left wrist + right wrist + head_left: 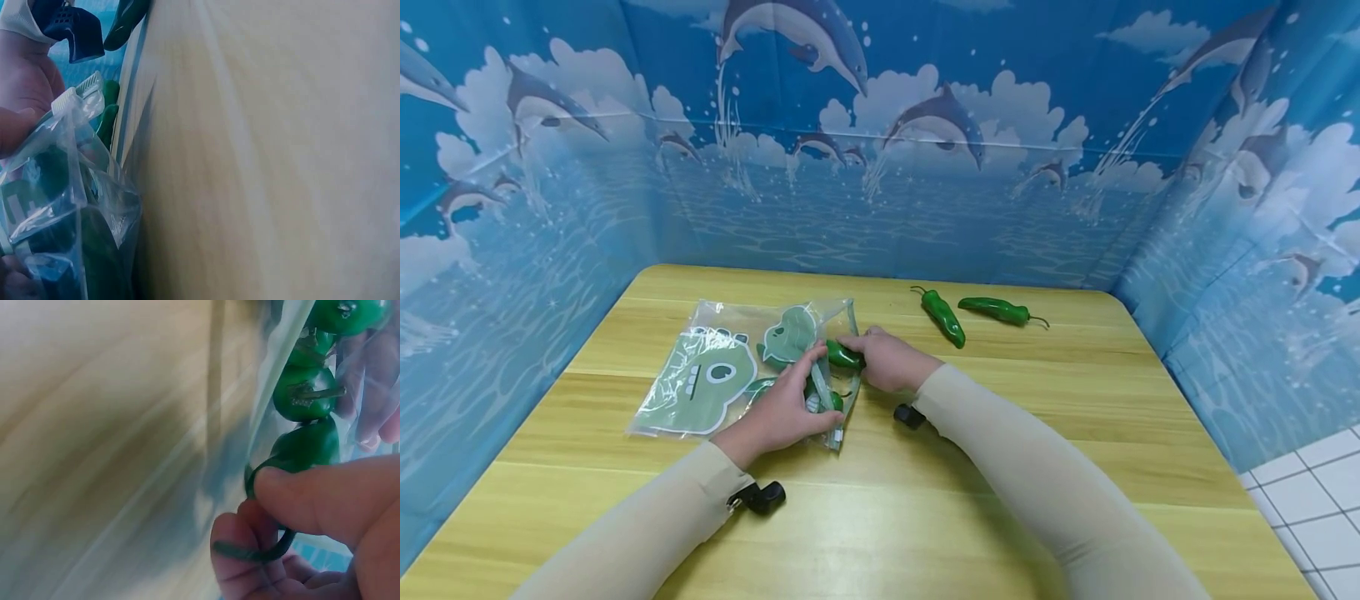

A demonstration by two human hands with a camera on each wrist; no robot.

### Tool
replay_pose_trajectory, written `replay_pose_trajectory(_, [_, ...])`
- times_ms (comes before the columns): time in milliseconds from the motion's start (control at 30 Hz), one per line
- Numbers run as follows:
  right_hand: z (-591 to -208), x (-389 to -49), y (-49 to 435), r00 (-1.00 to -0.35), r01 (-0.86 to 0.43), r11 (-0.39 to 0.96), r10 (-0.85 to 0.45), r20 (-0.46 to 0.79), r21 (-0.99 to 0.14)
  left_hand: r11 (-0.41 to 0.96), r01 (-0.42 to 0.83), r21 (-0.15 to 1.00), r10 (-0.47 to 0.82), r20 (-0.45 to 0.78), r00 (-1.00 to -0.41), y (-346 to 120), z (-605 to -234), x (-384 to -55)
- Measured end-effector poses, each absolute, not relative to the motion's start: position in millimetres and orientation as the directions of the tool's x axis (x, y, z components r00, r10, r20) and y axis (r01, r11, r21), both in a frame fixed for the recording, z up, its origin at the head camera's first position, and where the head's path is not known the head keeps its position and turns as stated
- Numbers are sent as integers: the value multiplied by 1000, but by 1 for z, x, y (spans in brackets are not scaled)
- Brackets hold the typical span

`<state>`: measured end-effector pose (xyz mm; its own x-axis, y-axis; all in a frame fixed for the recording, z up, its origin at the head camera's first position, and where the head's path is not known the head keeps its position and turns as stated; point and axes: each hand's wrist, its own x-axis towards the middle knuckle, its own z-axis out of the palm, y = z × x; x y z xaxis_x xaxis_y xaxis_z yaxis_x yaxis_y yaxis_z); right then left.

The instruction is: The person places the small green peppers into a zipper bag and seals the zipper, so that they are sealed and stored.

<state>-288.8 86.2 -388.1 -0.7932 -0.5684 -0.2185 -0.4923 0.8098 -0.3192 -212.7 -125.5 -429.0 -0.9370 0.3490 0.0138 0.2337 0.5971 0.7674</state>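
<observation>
A clear zip bag (pixel 679 404) printed with green dinosaurs lies on the table, its mouth facing right. My left hand (pixel 778 414) holds the bag at its mouth, thumb and fingers spread along the edge. Just at that opening, my right hand (pixel 891 360) pinches a green chili pepper (pixel 844 356) by its stem end; its curved stem (pixel 262 553) crosses my fingers in the right wrist view. Other green peppers (pixel 304 394) show inside the bag, stems toward the mouth. The plastic partly hides my left fingertips in that view.
Two more green peppers, one slanted (pixel 943 318) and one lying sideways (pixel 998 311), rest at the back of the wooden table (pixel 880 517). A blue dolphin-print curtain (pixel 880 192) surrounds the table's back and sides. Black wrist mounts (pixel 762 497) sit under both sleeves.
</observation>
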Motion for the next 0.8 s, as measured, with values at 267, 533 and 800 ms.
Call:
replay_pose_trajectory(267, [-391,-290,92,-823,-467,796,-551,-140,-385,601,225,767,344,5,-939,-126,-430,-213])
replay_pose_trajectory(533, [-392,-294,78,-812,-503,800,-567,-138,-329,592,224,774,348,5,-938,-127,-430,-212])
replay_pose_trajectory(800, [-395,-296,82,-800,-472,783,-573,-176,-404,595,226,772,345,9,-938,-127,-430,-212])
